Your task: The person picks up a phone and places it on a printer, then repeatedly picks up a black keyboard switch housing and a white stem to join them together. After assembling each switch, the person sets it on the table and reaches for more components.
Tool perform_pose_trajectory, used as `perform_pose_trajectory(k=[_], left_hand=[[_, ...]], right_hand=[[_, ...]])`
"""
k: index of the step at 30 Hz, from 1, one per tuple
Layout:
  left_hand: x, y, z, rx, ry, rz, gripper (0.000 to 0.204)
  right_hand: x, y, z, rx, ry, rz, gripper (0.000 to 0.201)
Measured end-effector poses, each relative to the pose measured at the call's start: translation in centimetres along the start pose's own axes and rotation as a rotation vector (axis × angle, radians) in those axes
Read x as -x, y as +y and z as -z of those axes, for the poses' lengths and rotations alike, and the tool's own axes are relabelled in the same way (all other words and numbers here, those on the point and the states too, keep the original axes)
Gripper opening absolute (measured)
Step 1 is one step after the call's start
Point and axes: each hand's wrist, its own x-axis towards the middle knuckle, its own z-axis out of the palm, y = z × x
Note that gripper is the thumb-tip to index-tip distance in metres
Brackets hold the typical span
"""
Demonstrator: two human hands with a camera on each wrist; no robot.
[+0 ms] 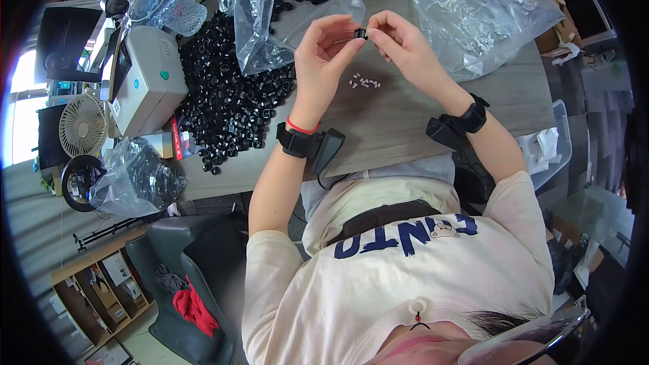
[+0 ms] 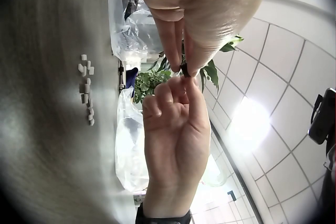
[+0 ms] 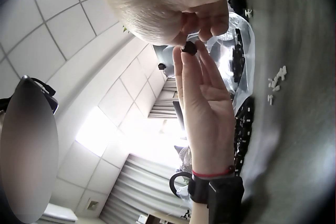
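Above the table, the left hand (image 1: pixel 326 51) pinches a small black part (image 1: pixel 361 33) between thumb and fingers. The right hand (image 1: pixel 400 47) meets it from the other side, thumb and index finger pinched at the part's edge. In the right wrist view the black piece (image 3: pixel 189 48) sits at the left hand's (image 3: pixel 207 103) fingertips, touching the right hand (image 3: pixel 168 8). The left wrist view shows it mostly covered by fingers. Small white pieces (image 1: pixel 365 82) lie loose on the table below the hands.
A large heap of black parts (image 1: pixel 226 88) covers the table's left side. Behind it stands a clear bag (image 1: pixel 260 34) with more black parts. Another clear bag (image 1: pixel 473 23) with white pieces lies at the right. A white box-shaped device (image 1: pixel 152 78) stands left of the heap.
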Motion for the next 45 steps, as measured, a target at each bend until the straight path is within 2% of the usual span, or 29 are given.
perform_pose_trajectory(k=[9, 13, 16, 21, 24, 28, 31, 33, 36, 37, 39, 40, 42, 43, 45], left_hand=[[0.0, -0.1, 0.1, 0.004, 0.005, 0.021, 0.039], [0.1, -0.1, 0.1, 0.008, 0.015, 0.031, 0.04], [0.1, -0.1, 0.0, 0.015, 0.017, 0.032, 0.04], [0.1, -0.3, -0.1, 0.018, 0.024, 0.02, 0.038], [0.1, -0.2, -0.2, -0.006, 0.037, 0.009, 0.037], [0.2, 0.0, -0.7, -0.047, 0.077, -0.01, 0.034], [0.1, 0.8, -0.6, -0.051, 0.096, -0.036, 0.031], [-0.1, 2.3, 0.6, -0.271, 0.206, -0.135, 0.029], [-0.5, 4.0, 5.3, -0.344, 0.454, -0.282, 0.025], [-0.5, 4.7, 7.3, -0.336, 0.539, -0.3, 0.024], [-0.3, 5.8, 11.2, -0.44, 0.592, -0.27, 0.017], [-0.3, 5.8, 13.5, -0.444, 0.593, -0.275, 0.017], [-0.3, 4.7, 18.1, -0.645, 0.505, -0.154, 0.015], [-0.3, 4.4, 19.1, -0.743, 0.463, -0.093, 0.015], [-0.5, 4.8, 19.0, -0.711, 0.459, -0.09, 0.015]], right_hand=[[-0.2, 0.2, 0.0, -0.007, 0.011, -0.022, 0.012], [-0.3, -0.1, 0.0, -0.056, 0.022, -0.103, 0.012], [-0.4, -0.1, 0.2, -0.225, -0.019, -0.186, 0.013], [-0.3, -0.2, 0.1, -0.183, -0.019, -0.174, 0.013], [-0.2, 0.5, -0.4, 0.065, 0.072, 0.026, 0.014], [-0.3, 1.3, -0.5, 0.125, 0.102, 0.124, 0.015], [-0.3, 1.1, -0.5, 0.071, 0.116, 0.11, 0.015], [-0.3, 1.0, 0.0, 0.048, 0.127, 0.104, 0.014], [-0.9, 1.5, 1.4, 0.261, -0.072, 0.103, 0.012], [-0.8, 1.4, 1.8, 0.256, -0.074, 0.103, 0.012], [-0.6, 0.7, 2.6, 0.466, -0.342, -0.03, 0.011], [-0.7, 0.5, 2.7, 0.575, -0.476, -0.091, 0.011], [-0.9, 0.6, 2.4, 0.588, -0.486, -0.092, 0.012], [-1.1, 0.7, 2.2, 0.604, -0.498, -0.095, 0.013], [-1.6, 0.9, 2.1, 0.622, -0.507, -0.091, 0.014]])
